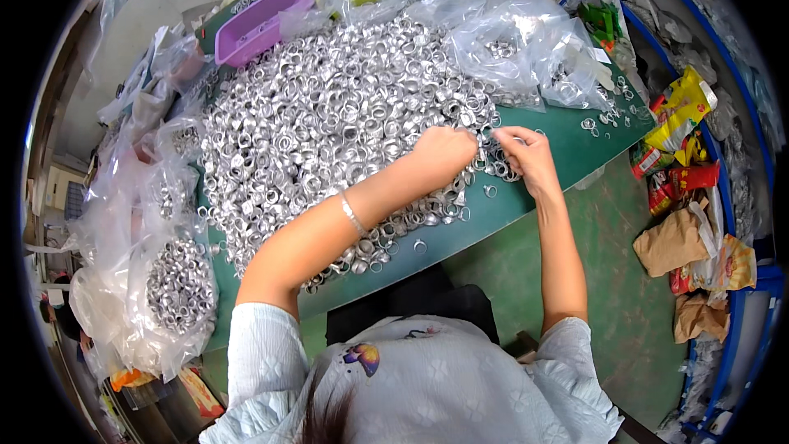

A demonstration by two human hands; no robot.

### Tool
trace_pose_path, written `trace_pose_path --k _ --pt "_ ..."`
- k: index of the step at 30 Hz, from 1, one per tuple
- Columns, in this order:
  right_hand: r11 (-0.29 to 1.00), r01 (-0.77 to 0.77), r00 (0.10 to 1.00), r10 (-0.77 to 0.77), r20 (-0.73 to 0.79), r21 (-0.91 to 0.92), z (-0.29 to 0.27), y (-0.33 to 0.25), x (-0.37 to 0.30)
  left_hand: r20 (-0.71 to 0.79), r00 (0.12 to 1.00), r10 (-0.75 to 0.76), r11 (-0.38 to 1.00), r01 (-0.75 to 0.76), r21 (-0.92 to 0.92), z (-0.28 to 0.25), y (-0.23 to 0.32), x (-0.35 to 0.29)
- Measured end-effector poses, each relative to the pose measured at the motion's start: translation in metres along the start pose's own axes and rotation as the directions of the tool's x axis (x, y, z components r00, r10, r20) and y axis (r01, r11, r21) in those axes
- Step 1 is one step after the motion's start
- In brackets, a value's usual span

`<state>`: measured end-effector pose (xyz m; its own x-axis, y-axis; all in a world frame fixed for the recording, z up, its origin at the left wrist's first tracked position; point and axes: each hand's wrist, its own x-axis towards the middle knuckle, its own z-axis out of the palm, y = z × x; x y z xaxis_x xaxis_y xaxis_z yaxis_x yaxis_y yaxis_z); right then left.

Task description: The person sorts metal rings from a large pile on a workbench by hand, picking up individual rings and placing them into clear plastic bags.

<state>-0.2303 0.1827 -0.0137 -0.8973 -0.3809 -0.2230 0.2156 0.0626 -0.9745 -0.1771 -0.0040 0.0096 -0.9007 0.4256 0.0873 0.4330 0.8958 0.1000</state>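
Silver metal rings [329,115] heap on a green surface [567,144]
Left hand [446,153] curls, right hand [531,159] pinches; I cannot tell what.

shiny metal rings [329,107], glossy plastic bags [505,37], smooth plastic tub [236,53], crinkled cloth shirt [460,378].

To your right stands a blue metal shelving rack [769,279]; along its near side you can see a glossy yellow packet [689,108], a red packet [694,177] below it, then a creased brown paper bag [672,240]. Green floor [625,304] shows nearby. Far to your left, there's a purple plastic basin [233,55].
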Motion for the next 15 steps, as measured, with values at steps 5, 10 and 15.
trace_pose_path --k 5,10,15 --pt "0.521 0.346 0.922 -0.341 0.182 -0.78 0.023 -0.003 0.013 -0.334 0.876 -0.348 0.783 0.076 -0.617 -0.021 -0.02 -0.017" --pt "0.769 0.35 0.924 -0.377 0.061 -0.535 0.01 0.002 0.016 0.322 0.86 -0.395 -0.724 -0.076 -0.685 -0.04 -0.002 -0.062" --pt "0.751 0.02 0.992 -0.096 0.078 0.66 -0.035 0.027 0.012 0.442 0.854 -0.275 -0.903 -0.071 -0.424 -0.018 0.032 -0.096"
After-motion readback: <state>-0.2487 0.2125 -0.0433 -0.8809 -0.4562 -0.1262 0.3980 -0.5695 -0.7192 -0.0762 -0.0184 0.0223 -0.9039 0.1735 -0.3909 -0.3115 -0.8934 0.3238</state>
